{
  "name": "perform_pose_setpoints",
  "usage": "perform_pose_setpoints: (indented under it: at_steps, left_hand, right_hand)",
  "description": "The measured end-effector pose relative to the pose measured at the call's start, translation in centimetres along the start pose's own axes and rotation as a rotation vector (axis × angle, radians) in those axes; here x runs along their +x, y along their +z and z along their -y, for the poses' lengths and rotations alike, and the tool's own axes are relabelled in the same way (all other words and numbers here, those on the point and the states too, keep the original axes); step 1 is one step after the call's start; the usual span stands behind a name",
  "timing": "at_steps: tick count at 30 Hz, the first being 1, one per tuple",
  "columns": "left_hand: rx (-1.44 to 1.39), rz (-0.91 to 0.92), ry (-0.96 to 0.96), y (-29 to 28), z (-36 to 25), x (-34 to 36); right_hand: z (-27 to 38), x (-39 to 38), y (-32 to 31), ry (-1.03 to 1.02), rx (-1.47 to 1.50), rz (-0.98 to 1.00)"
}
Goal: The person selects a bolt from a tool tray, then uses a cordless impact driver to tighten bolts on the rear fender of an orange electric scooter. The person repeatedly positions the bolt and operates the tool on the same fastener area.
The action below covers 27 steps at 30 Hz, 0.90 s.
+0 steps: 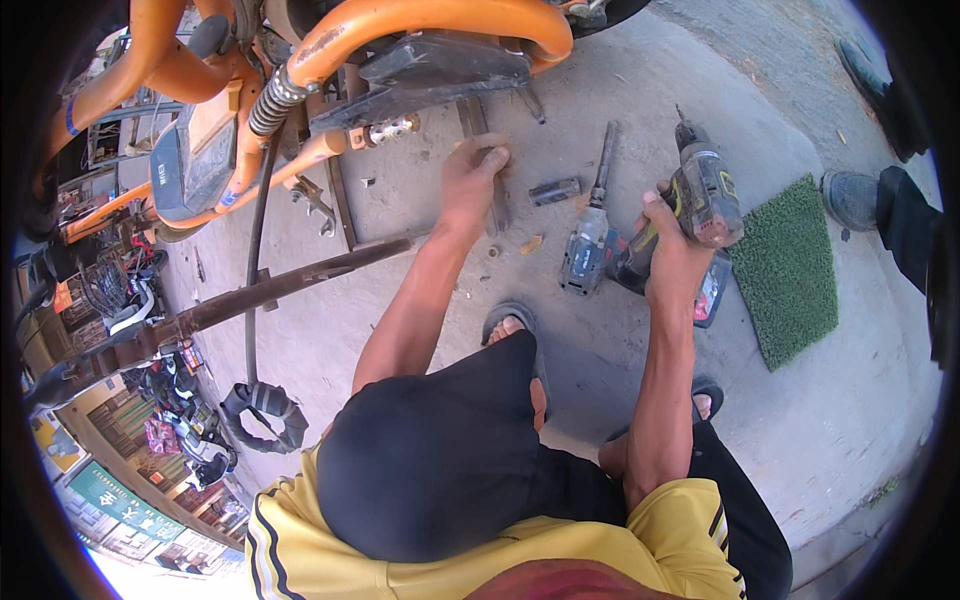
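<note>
My right hand is wrapped round the grip of a cordless drill, whose bit points away from me. My left hand is closed with thumb and fingers together, in front of a metal bar under the orange frame; whatever it pinches, if anything, is too small to make out. Between my hands a second power tool with a long socket extension lies on the ground. A dark cylindrical piece lies beside it.
A green turf mat lies right of the drill. Another person's shoes stand at the far right. A rusty metal bar crosses the left side, near a black-wrapped ring. Small metal parts lie scattered under the frame.
</note>
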<state>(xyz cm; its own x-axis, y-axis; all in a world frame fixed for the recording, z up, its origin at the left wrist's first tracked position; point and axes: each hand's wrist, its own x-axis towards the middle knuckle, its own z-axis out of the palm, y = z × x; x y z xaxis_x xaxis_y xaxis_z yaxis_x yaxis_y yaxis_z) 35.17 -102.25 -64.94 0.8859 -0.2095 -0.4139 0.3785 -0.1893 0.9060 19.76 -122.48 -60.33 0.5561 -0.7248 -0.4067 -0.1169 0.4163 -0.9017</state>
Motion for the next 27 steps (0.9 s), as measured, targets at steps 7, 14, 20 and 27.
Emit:
perform_pose_setpoints:
  at_steps: [7, 14, 20, 27]
  left_hand:
    - [0.807, 0.263, 0.606, 5.3, 0.7, 2.4]
    - [1.241, 0.466, 0.240, 8.7, -0.9, 1.1]
    - [1.411, 0.377, 0.297, 9.6, 0.2, 0.6]
    - [0.087, 0.388, -0.028, 4.7, -0.8, -0.3]
  right_hand:
    - [-0.7, 0.7, -2.3, -0.025, -0.093, -0.013]
    - [-1.8, 0.7, -4.0, -0.149, -0.503, -0.022]
    - [-1.1, 0.0, -2.7, -0.127, -0.755, 0.030]
    - [-0.3, -0.8, -2.1, -0.157, -0.952, 0.108]
